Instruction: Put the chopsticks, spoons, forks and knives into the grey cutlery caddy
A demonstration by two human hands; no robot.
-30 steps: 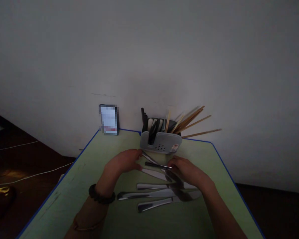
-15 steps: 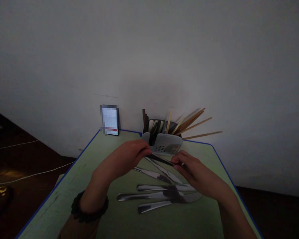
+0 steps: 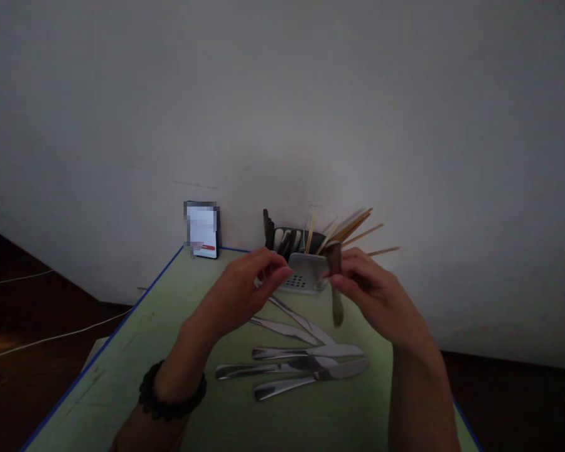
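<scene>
My right hand is closed around a table knife, which stands nearly upright above the table. The hand's fingers cover the knife's middle. My left hand, with a dark beaded bracelet on the wrist, hovers left of it. Its thumb and fingers are curled with a small gap between them, and nothing shows in the grip. Several metal table knives lie below the hands, some overlapping and pointing different ways. Just behind the hands stands a grey cutlery holder, partly hidden by them.
Dark-handled cutlery and wooden chopsticks stick out of the holder, the chopsticks leaning right. A lit phone leans against the wall at the back left. The green table has a blue edge.
My left hand has let go of the knife, which both hands touched before. The right hand has lifted it and turned it from slanting to nearly upright. The view has shifted slightly.
</scene>
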